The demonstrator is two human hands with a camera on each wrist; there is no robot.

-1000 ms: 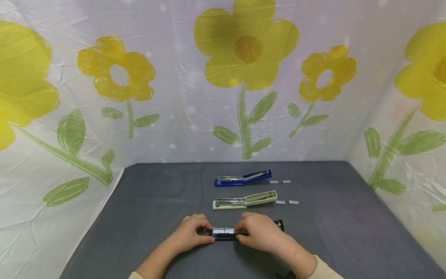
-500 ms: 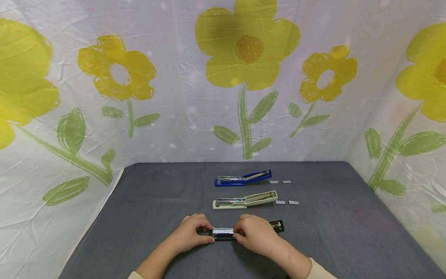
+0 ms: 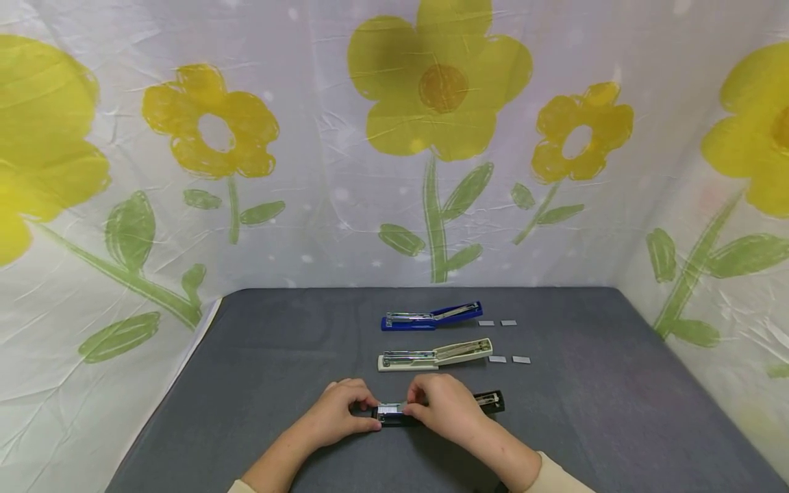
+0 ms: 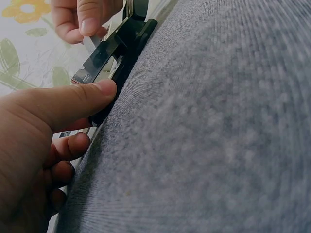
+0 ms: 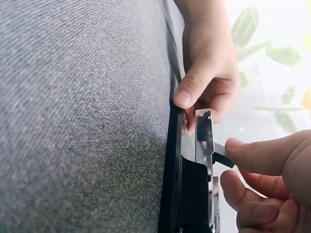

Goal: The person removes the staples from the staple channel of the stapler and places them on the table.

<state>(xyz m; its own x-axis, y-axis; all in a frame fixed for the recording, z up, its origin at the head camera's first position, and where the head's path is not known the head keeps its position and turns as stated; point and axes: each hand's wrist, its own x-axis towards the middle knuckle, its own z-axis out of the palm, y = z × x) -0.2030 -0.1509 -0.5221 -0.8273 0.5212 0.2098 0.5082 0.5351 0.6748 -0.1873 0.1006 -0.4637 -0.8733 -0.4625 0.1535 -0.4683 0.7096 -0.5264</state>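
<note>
Your left hand has its grip on the left end of the black stapler, thumb on the near edge and fingers curled over the far side. The stapler lies open at the near middle of the desk. From the left wrist the thumb presses flat against the black base, but the other fingers tuck out of sight underneath.

Your right hand sits over the stapler's middle, fingertips pinching at the metal channel. The right wrist view shows thumb and finger closing on a thin dark piece beside the channel; what that piece is, I can't tell. Most of the stapler's body is covered by your hands from above, with only its right end poking out.

Behind it lie a white stapler and a blue stapler, both open, each with two small grey strips to its right, too small to identify.
</note>
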